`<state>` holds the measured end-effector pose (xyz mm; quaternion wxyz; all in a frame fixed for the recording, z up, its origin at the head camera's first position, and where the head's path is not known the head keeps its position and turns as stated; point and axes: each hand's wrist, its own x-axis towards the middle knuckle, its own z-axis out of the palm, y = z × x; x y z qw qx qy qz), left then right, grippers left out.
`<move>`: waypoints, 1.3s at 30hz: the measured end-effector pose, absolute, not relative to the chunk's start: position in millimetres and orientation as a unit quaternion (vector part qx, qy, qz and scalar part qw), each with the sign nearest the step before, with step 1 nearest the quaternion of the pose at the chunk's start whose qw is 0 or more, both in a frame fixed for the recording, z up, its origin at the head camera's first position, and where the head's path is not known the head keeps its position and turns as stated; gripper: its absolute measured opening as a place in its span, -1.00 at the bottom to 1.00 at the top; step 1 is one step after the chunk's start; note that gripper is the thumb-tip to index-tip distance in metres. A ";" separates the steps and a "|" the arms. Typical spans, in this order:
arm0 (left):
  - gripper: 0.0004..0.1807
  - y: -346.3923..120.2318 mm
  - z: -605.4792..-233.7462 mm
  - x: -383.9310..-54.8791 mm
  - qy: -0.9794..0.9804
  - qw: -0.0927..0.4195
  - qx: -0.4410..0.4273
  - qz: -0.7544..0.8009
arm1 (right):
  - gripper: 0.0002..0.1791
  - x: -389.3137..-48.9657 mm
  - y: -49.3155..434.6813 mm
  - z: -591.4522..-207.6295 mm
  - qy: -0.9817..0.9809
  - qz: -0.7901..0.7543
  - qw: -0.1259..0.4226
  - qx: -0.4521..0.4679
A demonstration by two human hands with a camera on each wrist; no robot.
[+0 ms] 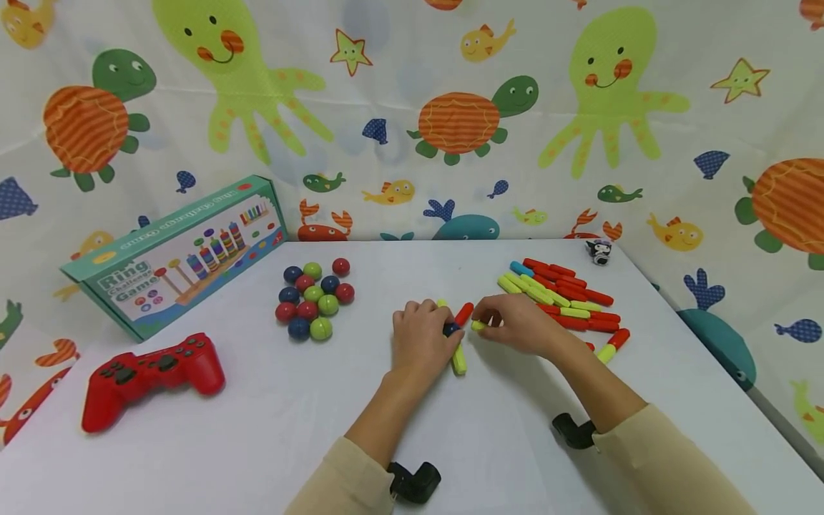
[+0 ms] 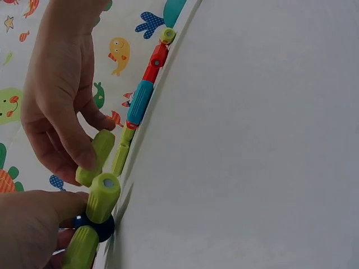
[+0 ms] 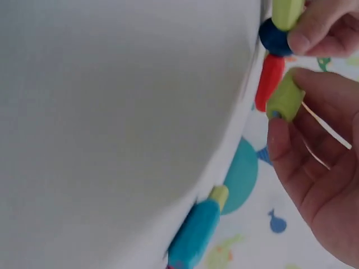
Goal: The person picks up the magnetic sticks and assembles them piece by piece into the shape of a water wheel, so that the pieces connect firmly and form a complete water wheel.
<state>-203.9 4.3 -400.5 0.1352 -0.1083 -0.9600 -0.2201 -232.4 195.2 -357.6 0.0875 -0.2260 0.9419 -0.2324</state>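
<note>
My left hand (image 1: 418, 337) grips a dark blue ball (image 3: 275, 38) near the middle of the table. Yellow-green magnetic rods (image 1: 459, 361) and a red rod (image 1: 463, 313) stick out from this ball; one yellow-green rod (image 2: 104, 197) shows a round metal disc at its end in the left wrist view. Just to the right, my right hand (image 1: 520, 325) pinches another yellow-green rod (image 3: 286, 98) between thumb and fingertip. That rod is close beside the ball and the red rod, and its far end shows a small metal spot.
A pile of red, yellow-green and blue rods (image 1: 569, 292) lies right of my hands. Several red, green and blue balls (image 1: 309, 309) cluster to the left. Beyond them are a red game controller (image 1: 154, 372), a ring game box (image 1: 187, 257) and a small figurine (image 1: 599, 250).
</note>
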 end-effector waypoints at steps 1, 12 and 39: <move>-0.74 4.3 -400.1 -203.7 -0.960 0.135 -0.108 -0.219 | -0.76 -232.3 192.4 -358.0 0.939 -0.239 0.097 -0.230; -0.71 4.1 -397.1 -201.5 -0.968 0.128 -0.100 -0.192 | -0.85 -238.0 179.9 -365.9 0.931 -0.251 0.114 -0.240; -0.70 -122.7 -378.9 -195.3 -0.935 0.104 -0.020 -0.339 | -0.72 -231.0 155.4 -362.7 0.951 -0.171 0.061 -0.251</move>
